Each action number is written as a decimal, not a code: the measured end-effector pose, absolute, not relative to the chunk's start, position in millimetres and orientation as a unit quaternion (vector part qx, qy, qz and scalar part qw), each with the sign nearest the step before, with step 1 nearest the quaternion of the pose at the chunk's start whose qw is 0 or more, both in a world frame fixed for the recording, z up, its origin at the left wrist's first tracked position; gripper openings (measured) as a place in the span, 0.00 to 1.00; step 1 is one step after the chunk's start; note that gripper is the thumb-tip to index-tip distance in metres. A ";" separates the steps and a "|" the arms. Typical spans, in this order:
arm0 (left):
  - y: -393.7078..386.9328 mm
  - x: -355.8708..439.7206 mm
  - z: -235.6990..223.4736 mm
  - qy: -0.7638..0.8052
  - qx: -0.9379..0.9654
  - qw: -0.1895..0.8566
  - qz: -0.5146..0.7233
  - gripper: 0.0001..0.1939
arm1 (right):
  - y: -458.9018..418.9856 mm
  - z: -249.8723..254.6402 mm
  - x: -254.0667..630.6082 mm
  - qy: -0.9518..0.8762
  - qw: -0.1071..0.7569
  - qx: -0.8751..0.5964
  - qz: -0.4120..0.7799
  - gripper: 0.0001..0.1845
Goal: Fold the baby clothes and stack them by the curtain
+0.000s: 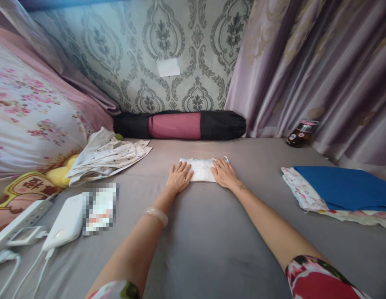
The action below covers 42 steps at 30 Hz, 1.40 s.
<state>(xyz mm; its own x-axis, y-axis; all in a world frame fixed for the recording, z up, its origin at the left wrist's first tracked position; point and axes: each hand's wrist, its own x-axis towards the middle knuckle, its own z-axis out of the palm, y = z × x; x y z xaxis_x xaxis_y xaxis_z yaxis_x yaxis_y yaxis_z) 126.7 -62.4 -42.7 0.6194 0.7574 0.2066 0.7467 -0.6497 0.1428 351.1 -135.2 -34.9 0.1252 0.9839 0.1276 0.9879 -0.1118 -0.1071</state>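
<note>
A small white folded cloth (201,169) lies on the grey bed sheet (211,232) in front of me. My left hand (179,176) rests flat on its left end, fingers stretched out. My right hand (223,172) lies flat on its right end, fingers spread. Both palms press down on the cloth and neither hand grips anything. A pale bangle (156,215) sits on my left wrist.
A black and pink rolled bag (180,124) lies against the patterned wall. Loose white clothes (108,157) are piled at left by floral pillows (30,116). A power bank (63,222) and power strip (20,220) sit near left. Folded blue cloth (345,187) and a jar (301,133) are right.
</note>
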 end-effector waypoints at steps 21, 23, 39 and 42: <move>-64.8 126.1 -35.9 0.427 0.892 0.054 0.135 0.25 | -118.5 -31.0 297.7 -0.663 0.135 -0.736 0.021 0.28; -64.7 126.0 -35.7 0.428 0.891 0.062 0.140 0.24 | -117.9 -28.6 298.5 -0.662 0.127 -0.738 0.026 0.27; -59.9 125.1 -40.7 0.472 0.857 0.067 0.195 0.20 | -104.9 -29.3 262.2 -0.682 0.143 -0.717 0.007 0.29; -59.7 125.1 -39.3 0.477 0.854 0.082 0.190 0.20 | -105.1 -32.1 262.8 -0.683 0.145 -0.716 -0.002 0.29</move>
<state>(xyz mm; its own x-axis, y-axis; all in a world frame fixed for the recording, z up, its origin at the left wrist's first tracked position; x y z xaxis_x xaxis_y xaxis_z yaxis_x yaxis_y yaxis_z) 125.1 -59.7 -39.3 0.4723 0.8464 0.2459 0.7837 -0.5309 0.3223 262.8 -105.1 -32.1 0.0659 0.9776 0.2001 0.9786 -0.0241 -0.2044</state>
